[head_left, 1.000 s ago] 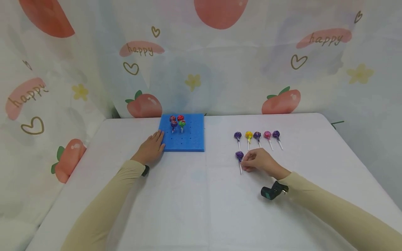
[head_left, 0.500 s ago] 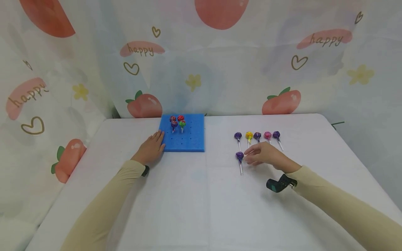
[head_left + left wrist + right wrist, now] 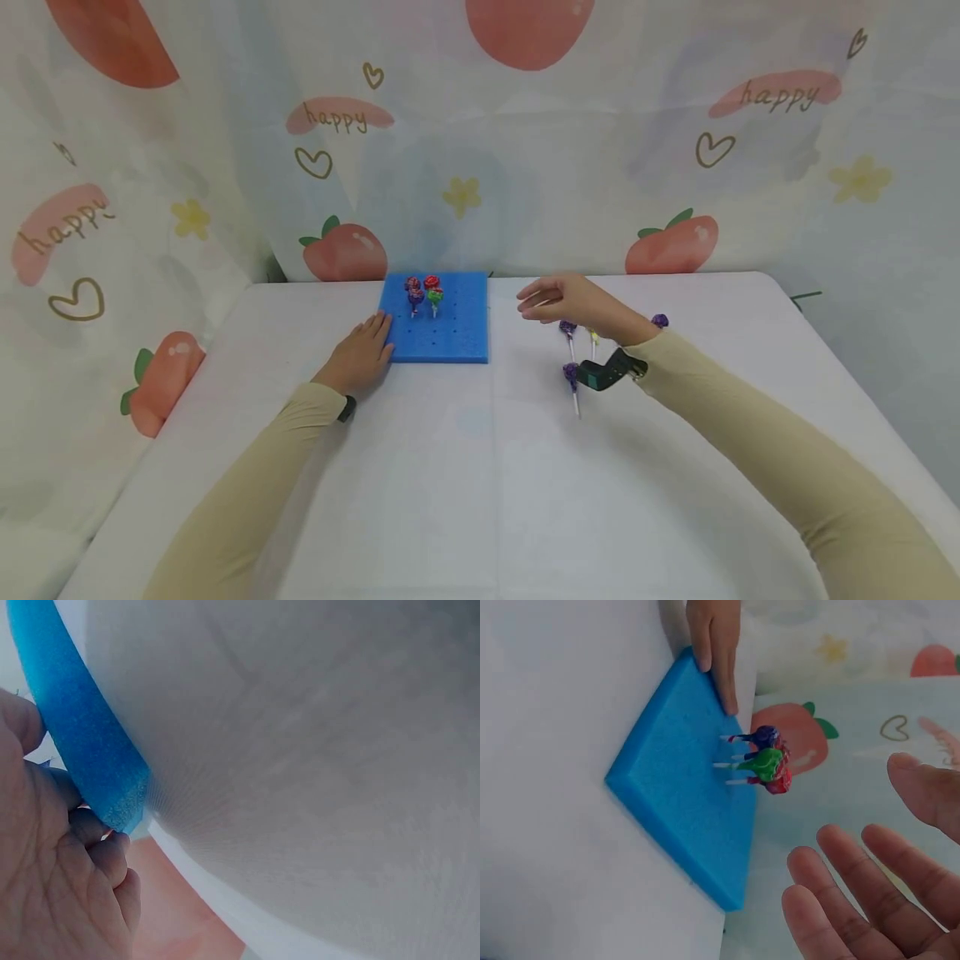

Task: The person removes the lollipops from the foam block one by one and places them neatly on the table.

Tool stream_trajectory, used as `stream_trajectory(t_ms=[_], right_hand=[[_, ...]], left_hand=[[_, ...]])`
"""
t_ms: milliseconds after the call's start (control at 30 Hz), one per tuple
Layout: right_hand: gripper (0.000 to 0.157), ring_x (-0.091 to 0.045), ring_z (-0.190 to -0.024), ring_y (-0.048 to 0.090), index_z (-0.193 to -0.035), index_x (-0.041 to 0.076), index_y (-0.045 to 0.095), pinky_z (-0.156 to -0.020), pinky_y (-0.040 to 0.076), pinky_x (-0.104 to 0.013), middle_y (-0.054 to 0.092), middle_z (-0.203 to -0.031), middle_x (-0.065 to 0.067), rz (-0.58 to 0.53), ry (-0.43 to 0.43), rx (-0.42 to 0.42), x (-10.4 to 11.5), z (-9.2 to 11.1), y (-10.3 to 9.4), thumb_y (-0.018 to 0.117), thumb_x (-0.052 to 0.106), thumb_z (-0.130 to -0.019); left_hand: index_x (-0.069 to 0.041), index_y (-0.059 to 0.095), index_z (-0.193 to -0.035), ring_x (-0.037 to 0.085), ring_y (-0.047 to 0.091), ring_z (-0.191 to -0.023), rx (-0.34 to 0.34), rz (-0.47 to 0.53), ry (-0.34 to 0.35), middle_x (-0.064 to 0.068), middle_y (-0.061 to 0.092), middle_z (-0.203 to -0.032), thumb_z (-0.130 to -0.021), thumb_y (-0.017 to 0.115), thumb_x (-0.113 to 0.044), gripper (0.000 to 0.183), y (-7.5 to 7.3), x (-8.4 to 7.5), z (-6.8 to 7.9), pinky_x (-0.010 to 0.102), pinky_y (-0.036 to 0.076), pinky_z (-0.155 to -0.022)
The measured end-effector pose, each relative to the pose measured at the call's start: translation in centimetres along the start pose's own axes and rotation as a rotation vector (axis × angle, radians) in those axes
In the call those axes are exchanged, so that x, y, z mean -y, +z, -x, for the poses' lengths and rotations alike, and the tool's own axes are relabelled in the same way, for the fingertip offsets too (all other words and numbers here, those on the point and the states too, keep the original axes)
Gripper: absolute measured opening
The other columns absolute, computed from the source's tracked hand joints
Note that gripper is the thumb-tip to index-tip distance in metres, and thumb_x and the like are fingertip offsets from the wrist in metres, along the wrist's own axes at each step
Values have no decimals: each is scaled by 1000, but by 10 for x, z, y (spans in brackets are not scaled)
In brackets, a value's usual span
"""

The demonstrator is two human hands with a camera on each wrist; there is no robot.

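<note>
My left hand rests against the left edge of a blue foam board, its fingers stretched along it. In the left wrist view the fingers touch the board's side. Several lollipops stand upright in the board, among them a green one, a red one and a purple one. My right hand hovers over the table, right of the board, holding nothing; its fingers are spread in the right wrist view. Beneath its wrist lie a purple lollipop and others, partly hidden.
Loose on the white table lie another purple lollipop, a mostly covered yellow one and a dark purple one farther right. Small holes dot the board. A patterned curtain hangs behind the table.
My right hand has let go of the near purple lollipop's stick, lifted off and moved up and left toward the board. That lollipop stays on the table. My left hand stays put.
</note>
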State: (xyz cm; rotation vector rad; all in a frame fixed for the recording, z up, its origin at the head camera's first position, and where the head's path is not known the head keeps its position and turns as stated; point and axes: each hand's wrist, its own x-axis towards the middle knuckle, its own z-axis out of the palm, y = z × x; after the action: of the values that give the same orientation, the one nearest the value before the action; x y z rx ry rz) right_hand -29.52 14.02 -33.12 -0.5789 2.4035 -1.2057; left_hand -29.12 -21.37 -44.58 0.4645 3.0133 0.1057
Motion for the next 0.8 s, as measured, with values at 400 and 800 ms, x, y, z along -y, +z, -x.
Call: stream_trajectory(t_ms=[400,800], right_hand=[[45,-32,-122,55,-133,1,48,-104,44,-44,53,-135,-21,-269,-51,-79,4,-91,55,60,13,-92],[47,-30,-125,52,-133,-1,47,-104,45,-39,52,-136,-18,-530,72,-224,-10,-136,103,62,9,-90]], left_hand=[[5,17,-148,35,17,-145,-12,8,4,23,16,-155,-101,31,-29,59,3,3,-2,47,17,-119],[4,17,-148,35,16,-145,-11,-2,-8,21,16,-156,-101,32,-30,60,3,4,-3,47,17,-119]])
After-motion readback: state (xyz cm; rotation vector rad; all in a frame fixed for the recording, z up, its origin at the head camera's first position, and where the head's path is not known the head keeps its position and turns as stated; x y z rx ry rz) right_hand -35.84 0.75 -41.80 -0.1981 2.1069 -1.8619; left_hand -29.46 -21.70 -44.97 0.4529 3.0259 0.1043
